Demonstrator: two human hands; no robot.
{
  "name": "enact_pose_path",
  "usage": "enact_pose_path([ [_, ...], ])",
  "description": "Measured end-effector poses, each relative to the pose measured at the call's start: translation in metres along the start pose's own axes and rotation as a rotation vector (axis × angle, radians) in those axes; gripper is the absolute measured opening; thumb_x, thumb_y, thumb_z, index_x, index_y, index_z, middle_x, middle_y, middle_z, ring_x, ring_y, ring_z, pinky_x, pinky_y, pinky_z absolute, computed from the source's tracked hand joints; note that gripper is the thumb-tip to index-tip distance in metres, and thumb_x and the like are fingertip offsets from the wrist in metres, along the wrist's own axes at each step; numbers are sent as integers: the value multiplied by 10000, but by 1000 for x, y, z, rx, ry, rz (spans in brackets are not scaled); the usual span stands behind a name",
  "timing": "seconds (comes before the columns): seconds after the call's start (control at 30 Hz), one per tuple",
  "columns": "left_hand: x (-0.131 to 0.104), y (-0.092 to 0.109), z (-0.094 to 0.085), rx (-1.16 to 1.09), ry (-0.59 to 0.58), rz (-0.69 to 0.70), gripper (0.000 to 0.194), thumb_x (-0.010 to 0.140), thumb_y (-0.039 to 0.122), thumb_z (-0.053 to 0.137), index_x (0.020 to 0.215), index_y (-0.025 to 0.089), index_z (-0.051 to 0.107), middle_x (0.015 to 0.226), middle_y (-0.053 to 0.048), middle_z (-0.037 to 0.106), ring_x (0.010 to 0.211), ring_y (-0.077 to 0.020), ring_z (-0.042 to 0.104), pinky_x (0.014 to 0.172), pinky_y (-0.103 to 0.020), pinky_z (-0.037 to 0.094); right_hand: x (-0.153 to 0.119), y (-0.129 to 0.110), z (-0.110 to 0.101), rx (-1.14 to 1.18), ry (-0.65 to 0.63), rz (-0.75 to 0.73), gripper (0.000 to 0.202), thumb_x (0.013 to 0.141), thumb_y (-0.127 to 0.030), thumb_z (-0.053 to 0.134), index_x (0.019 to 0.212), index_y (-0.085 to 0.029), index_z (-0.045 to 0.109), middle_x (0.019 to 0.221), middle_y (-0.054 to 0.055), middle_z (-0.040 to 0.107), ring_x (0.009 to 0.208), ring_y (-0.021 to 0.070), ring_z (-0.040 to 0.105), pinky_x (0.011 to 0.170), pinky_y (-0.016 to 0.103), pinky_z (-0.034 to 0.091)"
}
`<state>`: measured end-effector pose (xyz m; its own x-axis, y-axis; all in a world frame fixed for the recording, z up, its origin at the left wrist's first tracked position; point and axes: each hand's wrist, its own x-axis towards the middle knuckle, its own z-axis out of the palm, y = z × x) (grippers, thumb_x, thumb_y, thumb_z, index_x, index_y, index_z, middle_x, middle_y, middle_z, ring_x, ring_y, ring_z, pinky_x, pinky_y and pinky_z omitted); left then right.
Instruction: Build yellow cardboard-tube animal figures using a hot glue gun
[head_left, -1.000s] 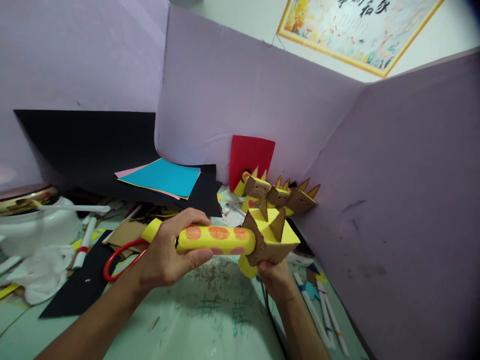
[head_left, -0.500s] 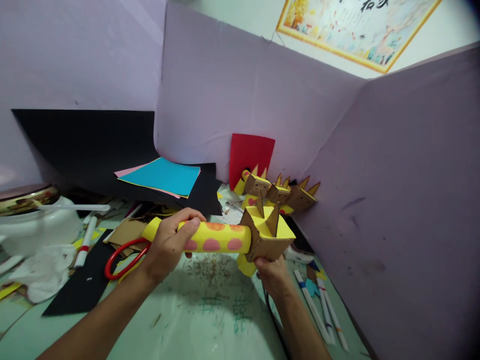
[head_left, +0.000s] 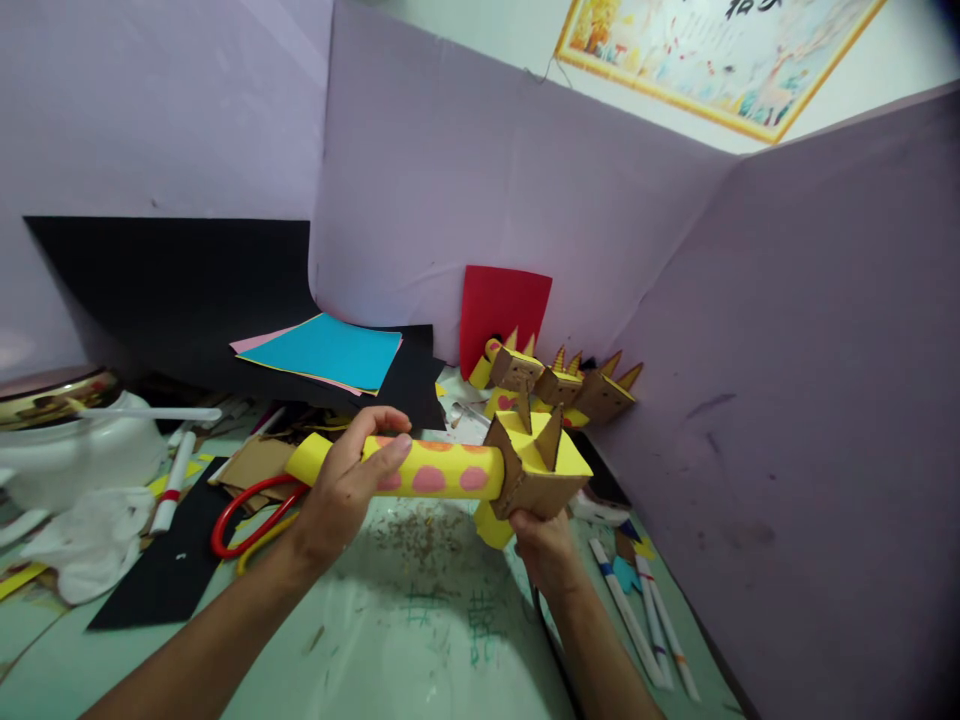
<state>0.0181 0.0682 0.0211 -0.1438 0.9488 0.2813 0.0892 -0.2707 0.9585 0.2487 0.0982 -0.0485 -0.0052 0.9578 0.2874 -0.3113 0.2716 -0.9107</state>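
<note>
A yellow paper giraffe (head_left: 450,472) with pink and orange spots lies sideways in the air above the table. My left hand (head_left: 352,475) wraps round its tube-shaped body or neck, thumb on the near side and fingers mostly hidden behind. At the other end, my right hand (head_left: 544,535) holds the cardboard box head (head_left: 547,480) from below; its fingers are partly hidden. Two pointed cardboard pieces (head_left: 550,438) stand up from the head's yellow top. A yellow flap (head_left: 491,525) hangs beneath the head.
Several similar cardboard figures (head_left: 559,378) stand by a red sheet (head_left: 504,310). Red-handled scissors (head_left: 225,530) lie left, near a white pot (head_left: 90,455) and crumpled tissue (head_left: 94,540). Blue paper (head_left: 330,350) is behind. Markers (head_left: 626,610) lie right; crumbs (head_left: 420,540) dot the table (head_left: 375,650).
My left hand's thumb and fingers have shifted slightly along the tube toward the head. The right hand still holds the head; the giraffe has barely moved.
</note>
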Motion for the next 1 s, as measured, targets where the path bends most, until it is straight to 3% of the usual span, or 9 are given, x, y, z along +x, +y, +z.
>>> enact_pose_path([
  [0.1,0,0,-6,-39,-125,115,591,727,457,636,1245,247,442,1229,-95,528,1037,-270,559,843,-369,481,1,-8,6,73,32,-10,513,488,-374,840,952,-223,684,920,40,719,805,223,634,718,325,510],
  [0.17,0,2,-9,65,-210,250,697,684,371,704,1299,269,390,1350,-115,451,1188,-306,485,965,-422,426,0,-14,10,117,49,15,531,497,-386,840,981,-242,676,983,40,713,856,229,631,760,333,504],
  [0.3,-1,7,-10,317,-205,508,486,739,222,672,1183,263,479,1421,-101,384,1320,-293,366,1054,-453,348,-1,-17,13,160,57,42,544,485,-391,845,982,-252,675,972,38,716,857,236,630,757,333,500],
  [0.4,0,5,-7,342,-143,615,389,763,225,666,1109,241,490,1327,-107,473,1251,-265,449,1007,-420,400,0,-11,10,129,38,48,539,476,-383,847,967,-240,679,947,39,718,849,242,627,747,337,501],
  [0.53,0,3,-5,405,-71,578,349,728,229,681,1018,220,487,1054,-61,585,988,-219,583,851,-346,480,1,-3,7,114,33,44,510,473,-374,848,938,-232,694,876,27,722,812,225,625,707,313,501],
  [0.67,-1,5,-4,442,-16,478,353,706,261,672,1008,218,494,964,-29,595,831,-192,600,727,-300,493,2,-4,6,85,24,31,506,468,-362,849,929,-219,697,871,29,724,803,226,631,699,317,506],
  [1.0,-5,3,0,338,-43,491,372,764,340,615,1074,217,449,1107,-77,540,1047,-238,550,871,-354,461,-2,-7,5,35,39,29,498,483,-322,849,945,-234,687,897,31,728,860,246,645,767,357,522],
])
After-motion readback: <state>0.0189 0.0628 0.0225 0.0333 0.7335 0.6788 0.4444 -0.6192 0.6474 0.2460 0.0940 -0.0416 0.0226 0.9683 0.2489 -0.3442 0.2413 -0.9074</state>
